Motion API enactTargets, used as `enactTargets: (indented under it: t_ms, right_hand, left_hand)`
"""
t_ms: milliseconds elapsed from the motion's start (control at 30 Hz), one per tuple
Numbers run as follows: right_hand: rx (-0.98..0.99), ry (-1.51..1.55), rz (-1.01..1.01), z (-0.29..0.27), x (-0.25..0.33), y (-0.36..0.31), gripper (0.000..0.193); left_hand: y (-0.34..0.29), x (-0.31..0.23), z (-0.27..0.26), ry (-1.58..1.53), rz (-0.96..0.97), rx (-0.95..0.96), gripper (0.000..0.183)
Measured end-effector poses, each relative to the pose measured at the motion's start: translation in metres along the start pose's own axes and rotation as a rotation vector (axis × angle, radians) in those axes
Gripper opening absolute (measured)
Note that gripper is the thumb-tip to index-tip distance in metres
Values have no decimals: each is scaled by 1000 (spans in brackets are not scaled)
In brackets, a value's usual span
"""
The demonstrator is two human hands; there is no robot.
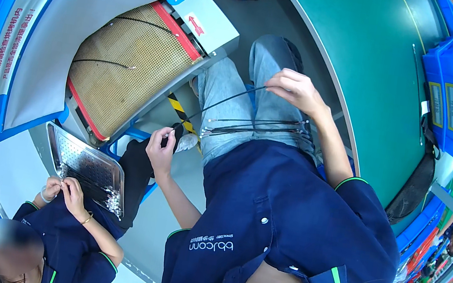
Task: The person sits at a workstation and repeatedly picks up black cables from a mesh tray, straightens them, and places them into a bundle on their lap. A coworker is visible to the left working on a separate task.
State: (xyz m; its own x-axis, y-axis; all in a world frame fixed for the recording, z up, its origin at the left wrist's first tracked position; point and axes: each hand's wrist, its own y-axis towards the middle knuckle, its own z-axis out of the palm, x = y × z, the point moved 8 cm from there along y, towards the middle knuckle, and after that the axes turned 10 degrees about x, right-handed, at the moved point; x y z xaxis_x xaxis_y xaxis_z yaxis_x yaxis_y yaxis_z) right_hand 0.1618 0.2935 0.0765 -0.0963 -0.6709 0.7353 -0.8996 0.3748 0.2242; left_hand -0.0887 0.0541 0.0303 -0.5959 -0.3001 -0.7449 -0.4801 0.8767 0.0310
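A thin black cable [217,104] runs slantwise above my thighs, stretched between my two hands. My left hand [160,153] pinches its lower end, near the machine's side. Farther up and to the right, my right hand [297,90] has its fingers closed on the other end. Several more black cables [249,126] with small light-coloured ends lie across the lap of my jeans, just below the held one. The tips inside my fingers are hidden.
At left, a blue-and-white machine has a mesh conveyor belt [132,61] carrying black cables. Below it, a co-worker's hands [66,190] work over a metal tray [98,165] of cables. A green table [369,63] with blue bins [451,88] curves along the right.
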Motion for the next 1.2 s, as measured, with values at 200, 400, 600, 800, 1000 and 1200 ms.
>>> enactTargets:
  t_ms: [200,400,600,800,1000,1200]
  right_hand:
    - [-1,-165,-54,1,8,2,18]
    - [-8,-21,62,5,-3,3,14]
    - [64,99,91,6,-7,2,10]
    - [110,80,43,6,-2,3,10]
    - [143,103,32,10,-2,1,11]
    - [49,-40,54,11,0,12,11]
  left_hand:
    - [3,1,-10,4,-60,30,9]
    - [5,-3,-17,12,-59,44,8]
    - [6,-1,-23,25,-50,32,7]
    - [10,-2,-27,35,-41,33,8]
    - [10,-3,-28,38,-73,50,9]
    - [45,10,-33,75,40,62,8]
